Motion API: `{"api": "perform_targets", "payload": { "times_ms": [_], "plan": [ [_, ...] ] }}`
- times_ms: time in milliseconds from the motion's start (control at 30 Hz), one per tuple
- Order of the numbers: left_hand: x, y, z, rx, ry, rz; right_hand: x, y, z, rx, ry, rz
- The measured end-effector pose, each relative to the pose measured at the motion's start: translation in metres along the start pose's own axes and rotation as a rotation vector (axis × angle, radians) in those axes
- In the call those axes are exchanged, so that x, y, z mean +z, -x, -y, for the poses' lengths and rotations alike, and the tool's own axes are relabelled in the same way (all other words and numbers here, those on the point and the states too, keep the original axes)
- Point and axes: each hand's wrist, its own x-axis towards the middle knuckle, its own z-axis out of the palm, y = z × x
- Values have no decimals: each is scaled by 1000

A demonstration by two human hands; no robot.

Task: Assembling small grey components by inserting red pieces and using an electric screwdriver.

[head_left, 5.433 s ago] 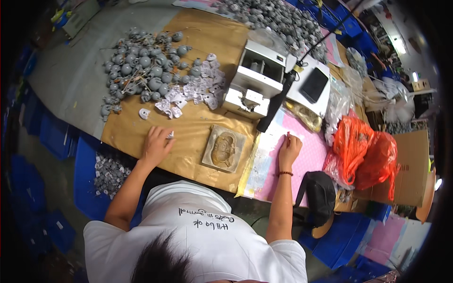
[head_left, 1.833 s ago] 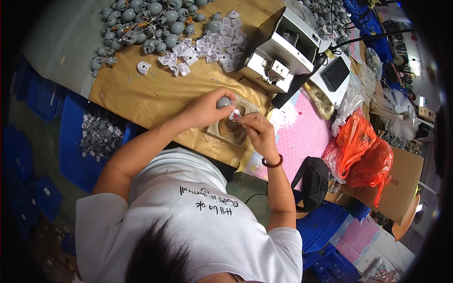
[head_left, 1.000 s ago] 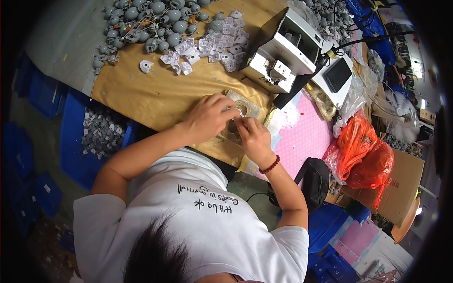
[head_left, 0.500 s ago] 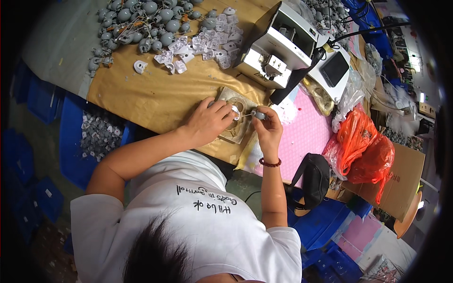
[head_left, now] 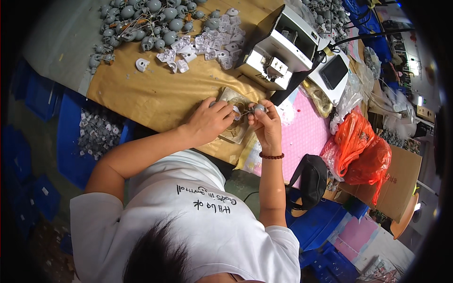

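My left hand (head_left: 208, 122) is closed, its fingertips on a small white plastic piece (head_left: 236, 111). A bit of grey (head_left: 212, 104) shows by its thumb side, mostly hidden. In my right hand (head_left: 267, 126), thumb and fingers pinch a small round grey ball part (head_left: 259, 108). A thin pale stem or cord runs from this ball toward the white piece. Both hands are over a square block (head_left: 233, 136) with a ring-shaped recess, lying on the gold-brown table cover (head_left: 158, 96).
Grey ball parts (head_left: 153, 23) and translucent white plastic pieces (head_left: 203, 46) are heaped at the far left. A white-and-black machine (head_left: 276, 52) stands beyond my hands. To the right are pink bubble wrap (head_left: 309, 129), a phone (head_left: 334, 72), red bags (head_left: 354, 141) and a black pouch (head_left: 312, 181).
My right hand has turned, and its fingers have come slightly left and up around the grey ball, closer to the white piece. My left hand has barely moved.
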Motion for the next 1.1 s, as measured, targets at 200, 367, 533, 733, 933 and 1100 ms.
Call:
{"api": "perform_targets", "payload": {
  "times_ms": [200, 367, 533, 733, 933, 1100],
  "plan": [
    [-1, 0, 3, 11, 9, 22, 6, 6, 4, 99, 93, 53],
    [-2, -1, 4, 22, 51, 26, -5, 4, 1, 80, 568, 38],
    [-2, -2, 7, 29, 75, 16, 4, -3, -18, -220, 967, -26],
    [-3, -5, 7, -18, 116, 28, 10, 5, -34, -403, 1124, -114],
    [-4, -6, 7, -18, 110, 61, -3, 7, -53, -615, 1152, -117],
    [-4, -6, 7, -18, 96, 52, -3, 6, -44, -478, 543, -121]
  ]
}}
